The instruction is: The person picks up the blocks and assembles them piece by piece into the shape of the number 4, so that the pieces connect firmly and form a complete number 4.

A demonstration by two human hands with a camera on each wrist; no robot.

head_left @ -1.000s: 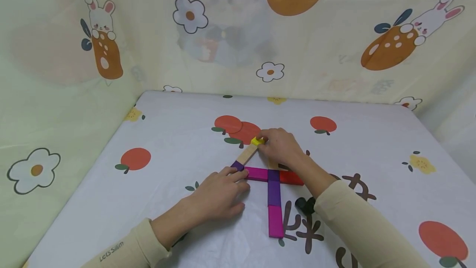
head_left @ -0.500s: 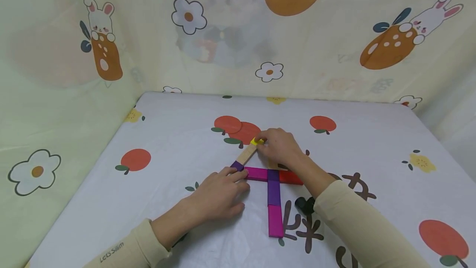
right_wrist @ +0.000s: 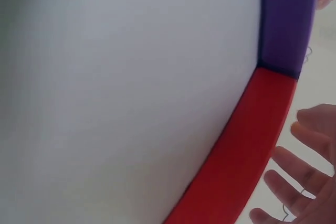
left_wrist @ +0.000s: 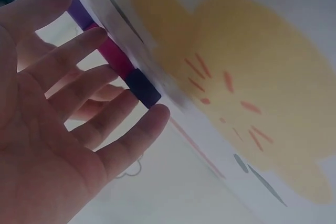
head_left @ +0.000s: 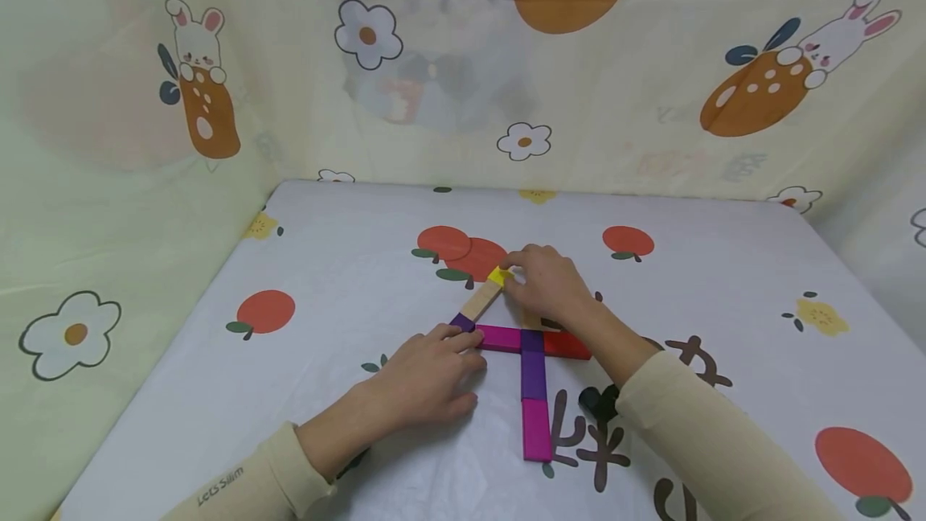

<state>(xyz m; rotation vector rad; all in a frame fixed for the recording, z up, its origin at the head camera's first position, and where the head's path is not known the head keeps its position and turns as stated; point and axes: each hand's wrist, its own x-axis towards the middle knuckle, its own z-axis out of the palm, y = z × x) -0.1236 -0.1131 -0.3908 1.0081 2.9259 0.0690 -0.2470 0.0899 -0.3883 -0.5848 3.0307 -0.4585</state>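
Note:
Several flat coloured blocks lie joined on the table. My left hand (head_left: 430, 376) rests its fingertips on a dark purple block (head_left: 460, 321) at the left end of the crossbar; its fingers look loosely spread in the left wrist view. From there a plain wooden block (head_left: 481, 301) slants up to a yellow block (head_left: 497, 275). My right hand (head_left: 547, 286) pinches the yellow block at its right side with index finger and thumb. The crossbar has a magenta block (head_left: 499, 338) and a red block (head_left: 567, 345). Another purple block (head_left: 533, 368) and a magenta block (head_left: 537, 430) run toward me.
A second plain wooden block (head_left: 530, 319) stands above the crossbar, partly hidden by my right hand. A small black object (head_left: 598, 403) lies beside my right sleeve. The white printed tablecloth (head_left: 347, 248) meets a cream curtain (head_left: 615, 159) at the back.
My right hand has shifted very slightly up and right, and more of the yellow block shows. The left hand and the other blocks stay where they were.

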